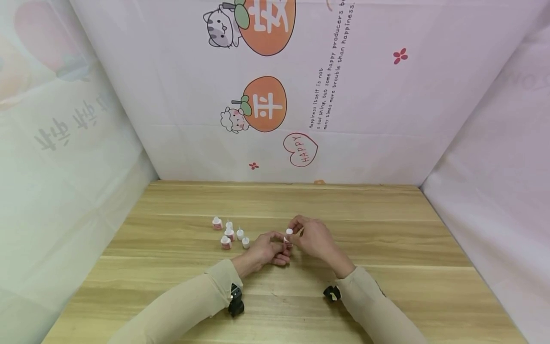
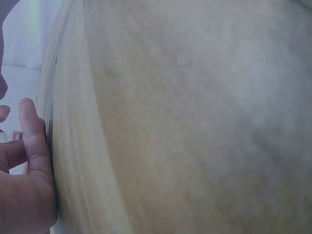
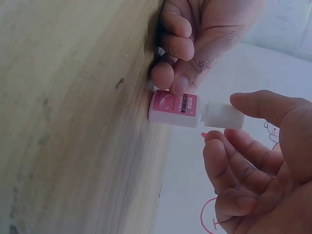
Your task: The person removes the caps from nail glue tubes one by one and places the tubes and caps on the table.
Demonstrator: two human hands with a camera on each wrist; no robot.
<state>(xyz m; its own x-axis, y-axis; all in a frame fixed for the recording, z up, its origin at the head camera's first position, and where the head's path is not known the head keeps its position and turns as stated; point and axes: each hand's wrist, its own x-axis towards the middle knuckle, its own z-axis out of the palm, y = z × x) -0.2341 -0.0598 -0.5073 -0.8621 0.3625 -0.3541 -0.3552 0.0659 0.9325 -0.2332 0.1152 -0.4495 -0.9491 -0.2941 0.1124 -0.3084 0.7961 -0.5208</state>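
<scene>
A small white glue bottle point(image 3: 175, 109) with a pink label stands upright on the table between the two hands. Low on its body, the thumb and fingers of my left hand point(image 1: 267, 249) hold it. My right hand point(image 1: 315, 237) is at the white cap point(image 3: 224, 115) on top, its thumb against one side and curled fingertips close to the other. The cap sits on the bottle's neck; whether it is fully seated I cannot tell. In the left wrist view, only a sliver of the label point(image 2: 17, 135) shows behind the left hand's fingers.
Left of the hands are several more bottles with pink labels, one point(image 1: 217, 223) set farther back and another point(image 1: 226, 243) nearer. Among them stand small white pieces point(image 1: 246, 243) with thin stems pointing up. A printed cloth point(image 1: 361, 110) hangs behind the wooden table point(image 1: 386, 296).
</scene>
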